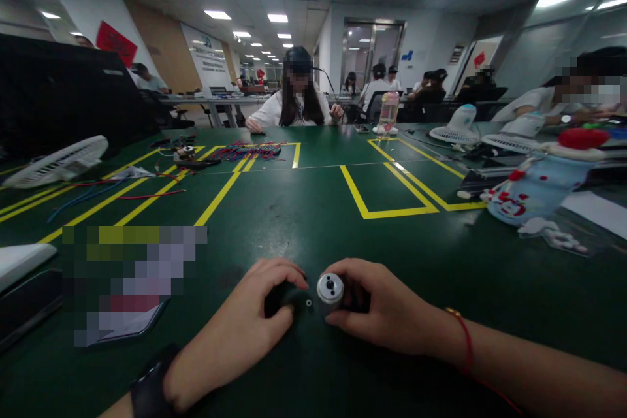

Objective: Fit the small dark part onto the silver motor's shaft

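A silvery metal cylinder [330, 289] with small holes in its top face stands upright on the green table. My right hand [375, 297] is closed around its right side, thumb at the front and fingers behind. Just left of the cylinder lies a tiny pale ring [308, 303], perhaps a nut or washer. My left hand [259, 304] rests on the table beside the ring, its curved thumb and fingers apart with nothing visible between them.
Coloured wires [252, 151] lie in a pile at the far left. Yellow tape [401, 214] marks the green tabletop [274, 209]. At the right stands a blue cup [539, 186] near white fans [455, 127]. A person [298, 95] sits opposite; a bottle [388, 111] stands nearby.
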{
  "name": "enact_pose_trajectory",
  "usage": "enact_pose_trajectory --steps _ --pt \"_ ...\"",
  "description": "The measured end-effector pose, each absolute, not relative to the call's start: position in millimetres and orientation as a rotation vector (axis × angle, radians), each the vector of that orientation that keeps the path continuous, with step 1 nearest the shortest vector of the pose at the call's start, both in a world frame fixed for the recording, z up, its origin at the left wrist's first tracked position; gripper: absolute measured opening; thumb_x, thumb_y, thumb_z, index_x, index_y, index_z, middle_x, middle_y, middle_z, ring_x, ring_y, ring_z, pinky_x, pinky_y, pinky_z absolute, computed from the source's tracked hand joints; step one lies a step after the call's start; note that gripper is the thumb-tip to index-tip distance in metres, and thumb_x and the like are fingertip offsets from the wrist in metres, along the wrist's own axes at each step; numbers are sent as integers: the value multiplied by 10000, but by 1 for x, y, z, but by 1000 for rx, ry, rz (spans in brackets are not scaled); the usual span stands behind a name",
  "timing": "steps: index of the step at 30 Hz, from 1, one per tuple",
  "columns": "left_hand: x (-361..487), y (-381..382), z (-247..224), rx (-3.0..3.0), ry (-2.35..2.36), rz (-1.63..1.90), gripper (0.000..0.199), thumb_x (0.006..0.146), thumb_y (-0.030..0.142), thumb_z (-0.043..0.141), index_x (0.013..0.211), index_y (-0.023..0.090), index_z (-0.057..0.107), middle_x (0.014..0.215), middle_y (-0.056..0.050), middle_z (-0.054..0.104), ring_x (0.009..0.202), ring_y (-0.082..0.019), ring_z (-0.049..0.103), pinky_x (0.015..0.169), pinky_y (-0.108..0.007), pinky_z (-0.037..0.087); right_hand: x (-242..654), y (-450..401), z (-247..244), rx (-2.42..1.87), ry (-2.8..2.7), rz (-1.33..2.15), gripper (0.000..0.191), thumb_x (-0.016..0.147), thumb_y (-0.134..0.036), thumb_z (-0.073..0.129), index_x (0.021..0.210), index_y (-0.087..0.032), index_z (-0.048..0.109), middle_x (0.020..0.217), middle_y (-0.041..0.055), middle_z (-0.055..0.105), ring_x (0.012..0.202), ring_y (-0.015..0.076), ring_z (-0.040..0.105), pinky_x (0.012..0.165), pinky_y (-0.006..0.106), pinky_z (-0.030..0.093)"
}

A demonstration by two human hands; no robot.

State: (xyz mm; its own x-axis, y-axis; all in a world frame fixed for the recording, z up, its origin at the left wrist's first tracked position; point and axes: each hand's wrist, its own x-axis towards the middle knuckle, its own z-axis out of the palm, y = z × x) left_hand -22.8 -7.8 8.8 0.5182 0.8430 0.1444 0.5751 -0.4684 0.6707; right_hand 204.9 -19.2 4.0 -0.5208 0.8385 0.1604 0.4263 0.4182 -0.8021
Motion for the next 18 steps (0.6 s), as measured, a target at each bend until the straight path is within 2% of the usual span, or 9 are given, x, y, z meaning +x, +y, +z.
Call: enact_pose_trajectory --steps 3,6,12,18 --pt "-21 -8 6 2254 1141 628 206 761 150 624 946 239 639 1106 -40 615 1053 -246 537 931 -425 428 204 -19 4 -1071 -2123 978 362 739 -181 710 1076 -207 579 927 9 604 712 129 541 610 240 448" --pt "-22 -5 3 2255 1128 632 99 814 219 625 891 246 681 1079 -35 621 1027 -232 555 907 -407 447 203 -19 5 -1074 -2128 972 367 742 -188 710 1082 -207 574 943 15 605 718 132 542 615 245 448" --pt "-19 -6 22 2082 1188 1002 136 885 269 570 953 270 688 1080 -33 590 1036 -208 564 911 -365 456 202 -19 4 -1066 -2166 928 337 756 -203 698 1069 -204 572 905 6 596 712 130 535 615 245 438" --pt "-5 -13 29 2236 1175 882 177 870 226 586 946 324 713 1127 -24 541 1065 -231 526 900 -396 458 202 -18 1 -1054 -2200 886 327 773 -234 687 1072 -204 557 881 4 573 699 133 530 602 252 428"
